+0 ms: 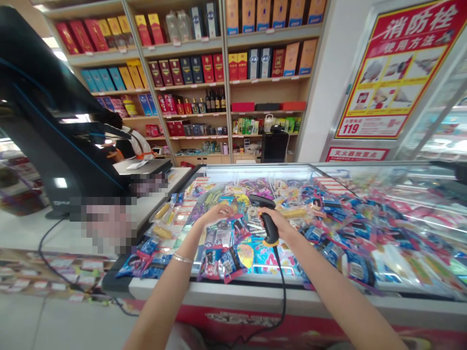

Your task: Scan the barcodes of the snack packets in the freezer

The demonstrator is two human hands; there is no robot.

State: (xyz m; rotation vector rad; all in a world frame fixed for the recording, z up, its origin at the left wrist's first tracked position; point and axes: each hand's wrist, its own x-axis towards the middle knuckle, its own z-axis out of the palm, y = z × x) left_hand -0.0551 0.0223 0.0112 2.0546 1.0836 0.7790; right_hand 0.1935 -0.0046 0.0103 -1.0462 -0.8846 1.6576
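My right hand is closed around the grip of a black barcode scanner, whose head points left and whose cable hangs down in front of the freezer. My left hand reaches over the chest freezer, fingers curled on a small packet among the ice-cream wrappers; which packet it grips I cannot make out. A thin bracelet sits on my left forearm. Both hands hover over the freezer's open left half.
A black checkout screen on a stand rises at the left on the white counter. Shelves of boxed bottles fill the back wall. A red fire-hydrant poster hangs at the right. Sliding glass covers the freezer's right side.
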